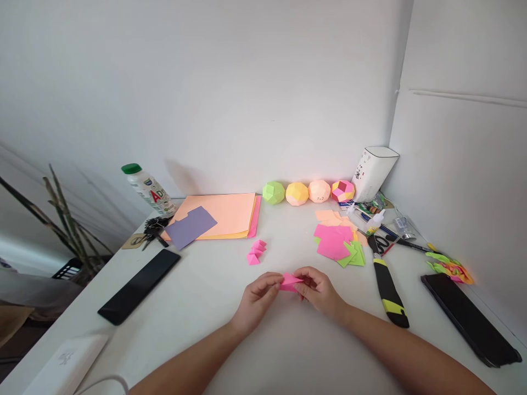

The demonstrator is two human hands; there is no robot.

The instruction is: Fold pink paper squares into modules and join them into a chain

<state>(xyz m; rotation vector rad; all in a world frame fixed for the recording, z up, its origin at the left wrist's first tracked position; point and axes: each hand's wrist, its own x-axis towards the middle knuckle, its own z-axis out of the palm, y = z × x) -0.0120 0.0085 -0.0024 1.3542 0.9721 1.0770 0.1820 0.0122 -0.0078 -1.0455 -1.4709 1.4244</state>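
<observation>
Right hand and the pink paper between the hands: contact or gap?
Touching. The head view shows the right hand's thumb overlapping the right end of the pink paper; the left hand pinches the other end.

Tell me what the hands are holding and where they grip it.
A small folded piece of pink paper: the left hand pinches its left end, the right hand its right end.
</observation>
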